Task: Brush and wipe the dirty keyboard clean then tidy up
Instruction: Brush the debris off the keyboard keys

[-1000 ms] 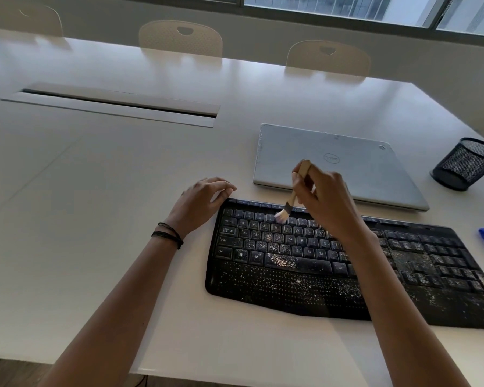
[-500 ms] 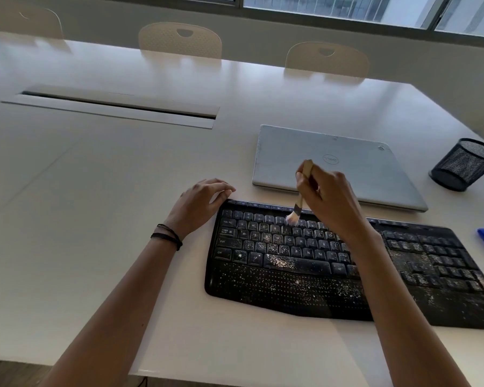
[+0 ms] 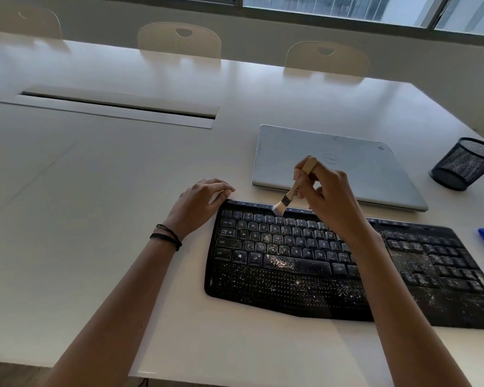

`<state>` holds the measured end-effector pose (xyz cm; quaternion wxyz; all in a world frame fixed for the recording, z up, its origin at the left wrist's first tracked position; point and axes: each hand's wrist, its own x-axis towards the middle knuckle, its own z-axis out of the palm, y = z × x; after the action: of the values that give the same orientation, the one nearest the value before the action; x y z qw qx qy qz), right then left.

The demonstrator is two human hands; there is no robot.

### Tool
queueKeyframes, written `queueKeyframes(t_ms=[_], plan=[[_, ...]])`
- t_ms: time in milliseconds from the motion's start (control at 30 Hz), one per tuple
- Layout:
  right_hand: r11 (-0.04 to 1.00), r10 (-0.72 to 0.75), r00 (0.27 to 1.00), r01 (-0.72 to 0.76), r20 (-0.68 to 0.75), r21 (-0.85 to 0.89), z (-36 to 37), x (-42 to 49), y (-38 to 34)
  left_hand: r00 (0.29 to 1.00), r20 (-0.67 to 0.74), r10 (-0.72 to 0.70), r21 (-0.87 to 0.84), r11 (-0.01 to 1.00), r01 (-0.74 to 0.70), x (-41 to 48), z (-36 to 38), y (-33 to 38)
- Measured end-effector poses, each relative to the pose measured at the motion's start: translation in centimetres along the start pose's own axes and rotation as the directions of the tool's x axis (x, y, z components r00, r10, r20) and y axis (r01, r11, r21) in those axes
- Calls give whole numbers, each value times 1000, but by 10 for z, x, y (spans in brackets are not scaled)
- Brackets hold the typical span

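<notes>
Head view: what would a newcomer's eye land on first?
The black keyboard near the table's front edge, speckled with white crumbs, thickest on its palm rest. Then the right hand holding a small brush, bristles on the top key row, a closed silver laptop just behind.

We are facing a large white rectangular table [image 3: 95, 191]; three beige plastic chairs [image 3: 179, 41] are lining its far edge, and daylight is entering through dark-framed windows [image 3: 333, 7].

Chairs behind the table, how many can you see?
3, along the far edge of the table: left chair, middle chair, right chair. More may sit out of frame.
</notes>
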<state>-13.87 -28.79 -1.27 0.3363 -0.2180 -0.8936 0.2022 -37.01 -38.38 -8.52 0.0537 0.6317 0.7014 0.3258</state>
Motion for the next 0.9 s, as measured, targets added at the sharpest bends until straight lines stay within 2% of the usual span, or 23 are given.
queueKeyframes(t_ms=[200,433,633,900], plan=[[999,16,997,-13,72,-48,-3,-1,0,1000,5,-2,-4,1000,2,0,0,-1],[1000,9,1000,-9,22,-18,-6,0,0,1000,9,1,3,1000,-1,0,0,-1],[999,17,995,-13,99,-37,-5,-1,5,1000,12,0,2,1000,0,0,1,-2],[997,43,998,-40,55,-60,-6,-1,5,1000,15,1,5,1000,-1,0,0,-2]])
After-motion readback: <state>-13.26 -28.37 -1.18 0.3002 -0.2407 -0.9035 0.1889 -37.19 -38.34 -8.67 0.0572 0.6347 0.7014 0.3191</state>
